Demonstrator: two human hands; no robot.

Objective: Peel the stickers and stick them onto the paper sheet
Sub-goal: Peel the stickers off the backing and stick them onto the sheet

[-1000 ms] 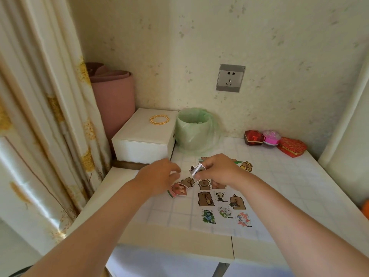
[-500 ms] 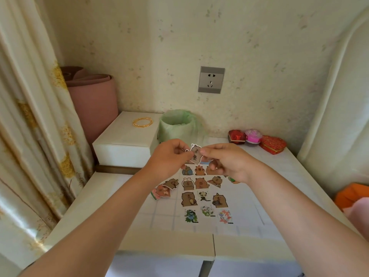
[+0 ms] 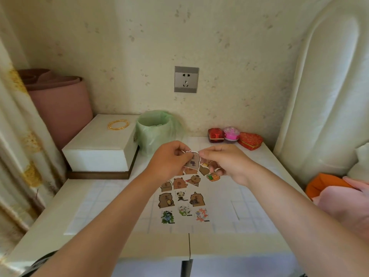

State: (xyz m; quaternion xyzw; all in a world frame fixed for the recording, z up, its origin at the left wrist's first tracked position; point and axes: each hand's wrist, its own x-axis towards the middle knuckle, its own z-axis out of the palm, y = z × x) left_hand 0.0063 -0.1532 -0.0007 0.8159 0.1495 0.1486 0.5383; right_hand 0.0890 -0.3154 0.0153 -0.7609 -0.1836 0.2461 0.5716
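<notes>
Raised since a second ago, both hands now hold one bear sticker [image 3: 193, 159] up off the surface [image 3: 89, 206]. Nearest, below the grip, the paper sheet [image 3: 215, 204] carries rows of stuck stickers [image 3: 180, 198]. The left hand [image 3: 169, 160] and right hand [image 3: 225, 162] each pinch an edge of the raised sticker between thumb and fingertips. Beyond the grip stands a green-bagged bin [image 3: 157, 128], contents unclear. Farther left is a closed white box [image 3: 99, 144] with gold bangles [image 3: 118, 124] on its lid.

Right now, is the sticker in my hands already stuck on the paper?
No, left hand and right hand pinch the sticker above the paper sheet.
</notes>
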